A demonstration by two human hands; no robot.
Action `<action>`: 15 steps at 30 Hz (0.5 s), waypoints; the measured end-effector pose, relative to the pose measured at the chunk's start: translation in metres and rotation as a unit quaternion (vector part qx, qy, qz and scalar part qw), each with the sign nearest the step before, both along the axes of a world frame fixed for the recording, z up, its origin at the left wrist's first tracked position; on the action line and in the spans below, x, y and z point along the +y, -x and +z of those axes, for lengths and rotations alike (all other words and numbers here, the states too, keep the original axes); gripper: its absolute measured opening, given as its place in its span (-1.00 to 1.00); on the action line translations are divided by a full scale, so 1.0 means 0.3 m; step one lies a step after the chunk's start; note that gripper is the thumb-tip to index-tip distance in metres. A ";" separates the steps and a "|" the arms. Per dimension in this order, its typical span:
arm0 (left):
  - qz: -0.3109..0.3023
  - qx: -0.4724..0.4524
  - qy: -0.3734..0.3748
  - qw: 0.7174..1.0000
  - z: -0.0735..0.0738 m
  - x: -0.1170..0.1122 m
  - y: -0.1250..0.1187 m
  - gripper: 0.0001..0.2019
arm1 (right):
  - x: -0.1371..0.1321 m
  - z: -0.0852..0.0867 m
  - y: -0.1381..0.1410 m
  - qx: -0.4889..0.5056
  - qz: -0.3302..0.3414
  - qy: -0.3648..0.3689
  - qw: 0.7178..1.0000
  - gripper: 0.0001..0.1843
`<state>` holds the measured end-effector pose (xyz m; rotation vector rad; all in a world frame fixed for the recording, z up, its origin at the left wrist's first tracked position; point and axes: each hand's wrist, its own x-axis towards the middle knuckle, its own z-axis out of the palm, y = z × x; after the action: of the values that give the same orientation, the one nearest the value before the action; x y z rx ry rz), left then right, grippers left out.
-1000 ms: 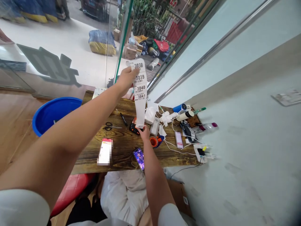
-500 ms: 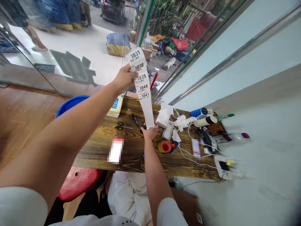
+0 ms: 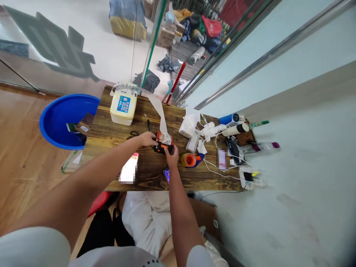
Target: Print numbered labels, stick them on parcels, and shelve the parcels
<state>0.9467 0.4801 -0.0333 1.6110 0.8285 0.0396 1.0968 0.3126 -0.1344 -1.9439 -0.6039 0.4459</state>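
A small black-and-orange label printer (image 3: pixel 160 148) sits low over the wooden table, gripped from both sides. My left hand (image 3: pixel 148 139) is closed on its left edge, and my right hand (image 3: pixel 172 156) holds its right side with the thumb on the front. Out of the printer's top runs a long white strip of labels (image 3: pixel 157 105). It curves up and left, and its far end drapes across a pale yellow package (image 3: pixel 122 111). Scissors (image 3: pixel 135 133) and a black pen (image 3: pixel 149 123) lie left of the printer, the scissors partly hidden by my left arm.
Right of my hands are a tape roll (image 3: pixel 190 160), a tissue pack (image 3: pixel 189 126), tangled white cables and a power strip (image 3: pixel 246 178). A lit phone (image 3: pixel 129 168) lies near the front edge. A blue basin (image 3: pixel 69 120) stands left of the table (image 3: pixel 150 181); glass panels rise behind.
My left hand has let go of the raised label strip and come down to the printer. The strip has fallen back over the yellow package. The view has tilted down.
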 end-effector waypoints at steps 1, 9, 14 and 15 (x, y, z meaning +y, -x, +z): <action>-0.003 -0.001 -0.021 1.000 -0.034 -0.038 -0.034 -0.69 | -0.008 -0.013 -0.022 0.021 -0.007 -0.002 1.000 -0.21; 0.111 0.021 -0.141 0.983 -0.197 -0.136 -0.201 -0.57 | 0.049 -0.062 -0.162 0.202 -0.081 0.026 0.976 -0.40; 0.148 -0.041 -0.166 0.974 -0.255 -0.160 -0.181 -0.48 | 0.088 -0.030 -0.206 0.341 -0.113 0.066 0.931 -0.68; 0.161 -0.048 -0.164 0.972 -0.262 -0.166 -0.177 -0.46 | 0.094 -0.021 -0.213 0.360 -0.120 0.074 0.922 -0.74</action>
<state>0.9996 0.4305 -0.1118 1.7477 1.0392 0.5039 1.1606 0.3408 -0.1406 -1.7844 0.1470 1.0033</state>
